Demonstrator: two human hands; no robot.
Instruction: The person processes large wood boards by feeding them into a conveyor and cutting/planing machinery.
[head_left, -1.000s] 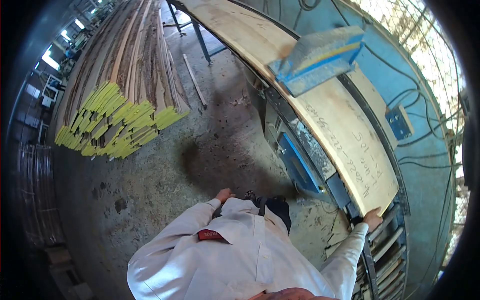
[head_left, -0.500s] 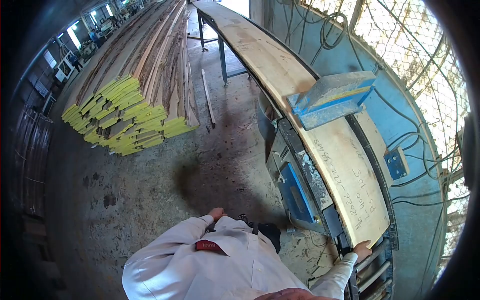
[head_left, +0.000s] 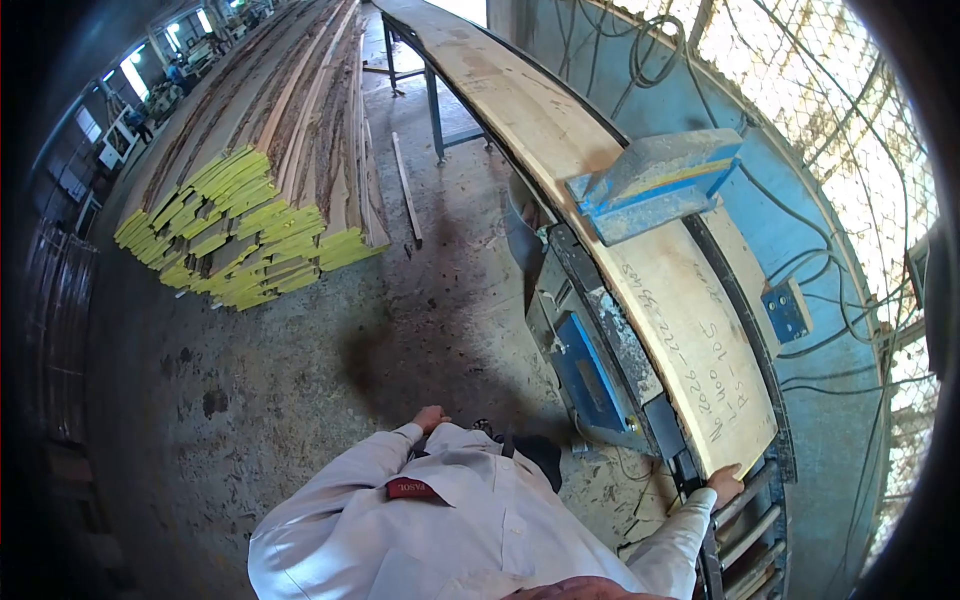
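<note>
White cloth of a long-sleeved shirt [head_left: 450, 530] fills the bottom centre of the frame, with a red label [head_left: 412, 488] at its pocket. The left hand [head_left: 432, 418], at lower centre, is held near the waist over the floor; its fingers appear curled inward, but whether it grasps anything cannot be told. The right hand [head_left: 727, 485], at lower right, touches the near end of a long pale wooden board [head_left: 690, 320]; part of the hand lies against the upper face, and whether the fingers close beneath the edge is hidden. Metal rollers [head_left: 752, 537] lie just below this hand, toward the bottom edge.

The board extends from lower right to the top centre of the frame, appearing curved through the wide lens. Its near portion bears dark handwriting, legible in part as "2026". Beside its left edge, a blue panel [head_left: 590, 375] is set on the machine's side. Farther along, a dusty blue metal guard [head_left: 660, 185] with a yellow stripe spans the board.

Concrete floor [head_left: 280, 370] occupies the middle left, where a thin wooden strip [head_left: 407, 190] lies apart from the board. At upper left stands a large stack of planks [head_left: 280, 90], its near ends painted yellow. Looped cables [head_left: 655, 50] hang on a blue wall [head_left: 830, 430] at right, below a bright mesh window [head_left: 850, 100].
</note>
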